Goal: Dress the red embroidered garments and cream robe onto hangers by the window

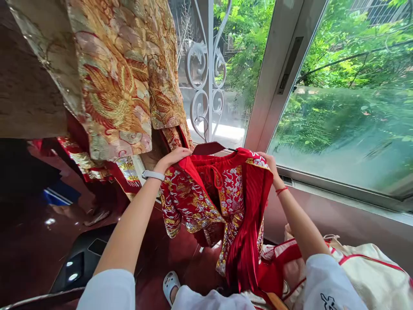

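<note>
A red embroidered jacket (190, 193) with gold and silver patterns hangs open-fronted on a dark red hanger (209, 148). My left hand (176, 157) is closed on its left shoulder, beside the hanger's end. On the other shoulder my right hand (268, 162) is closed, its fingers partly hidden behind the cloth. A gathered red waistband with a tied cord (217, 175) shows inside the collar. Smooth red pleated cloth (247, 241) drapes down the right side of the jacket. The hanger's hook (205, 125) points up, in front of the window grille.
Gold embroidered garments (119, 86) hang at the upper left. White scrollwork (206, 73) stands before the window (335, 137). Cream bags with red trim (371, 262) lie at the lower right. A black chair (80, 258) is at the lower left, on a shiny dark red floor.
</note>
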{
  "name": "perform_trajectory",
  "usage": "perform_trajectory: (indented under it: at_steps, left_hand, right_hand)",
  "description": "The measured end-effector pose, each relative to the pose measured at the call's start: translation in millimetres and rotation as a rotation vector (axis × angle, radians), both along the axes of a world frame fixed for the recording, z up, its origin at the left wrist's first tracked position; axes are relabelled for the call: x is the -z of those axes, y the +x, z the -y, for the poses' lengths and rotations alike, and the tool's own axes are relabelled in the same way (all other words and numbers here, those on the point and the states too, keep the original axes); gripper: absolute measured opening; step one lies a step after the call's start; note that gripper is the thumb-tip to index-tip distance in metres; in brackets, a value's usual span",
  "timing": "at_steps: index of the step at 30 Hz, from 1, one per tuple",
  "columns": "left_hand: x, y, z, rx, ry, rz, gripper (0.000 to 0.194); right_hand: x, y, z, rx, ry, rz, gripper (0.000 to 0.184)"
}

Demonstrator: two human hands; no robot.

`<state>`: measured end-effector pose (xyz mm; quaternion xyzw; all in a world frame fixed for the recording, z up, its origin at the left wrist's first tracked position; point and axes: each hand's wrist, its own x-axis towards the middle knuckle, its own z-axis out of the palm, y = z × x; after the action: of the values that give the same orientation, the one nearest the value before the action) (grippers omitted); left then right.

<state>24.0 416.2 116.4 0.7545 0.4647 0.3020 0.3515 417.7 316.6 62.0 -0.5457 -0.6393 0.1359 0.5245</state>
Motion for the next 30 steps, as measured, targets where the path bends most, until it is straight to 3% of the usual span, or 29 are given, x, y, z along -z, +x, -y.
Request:
perform_trajectory:
  at_steps: [6, 10, 13, 16, 19, 21, 23, 27, 30]
  left_hand:
    - [-1.3, -3, 3, -0.057, 0.011, 0.083, 0.044]
    - [-12.6, -8, 7, -0.086, 0.085, 0.096, 0.045]
    - [-26.7, -16, 12, -0.003, 0.116, 0.065, 0.046]
    - [-38.1, -24, 30, 0.085, 0.224, 0.010, 0.040]
    - [-31.8, -27, 62, -0.060, 0.444, -0.088, 0.036]
    - [-13.7, -24, 82, -0.270, 0.563, -0.175, 0.039]
    - [11.6, -21, 96, -0.408, 0.579, -0.223, 0.046]
    - [54.4, -10, 99, -0.342, 0.410, -0.059, 0.049]
    - [60.3, -4, 94, -0.312, 0.374, 0.102, 0.056]
  right_hand:
    - [-43.4, 1, -45, -0.005, 0.144, 0.071, 0.025]
    - [-70.5, -7, -68, 0.149, 0.238, 0.215, 0.024]
    - [-84.2, -12, -61, 0.299, 0.281, 0.364, 0.025]
    - [-86.1, -17, -28, 0.377, 0.364, 0.489, 0.031]
    - [-73.1, -24, 17, 0.369, 0.468, 0.514, 0.032]
    - [-55.5, -31, 46, 0.332, 0.505, 0.493, 0.028]
    - [-32.5, -40, 68, 0.295, 0.482, 0.459, 0.023]
    - [14.3, -62, 91, 0.220, 0.248, 0.345, 0.035]
    - [34.2, -70, 91, 0.165, 0.114, 0.258, 0.030]
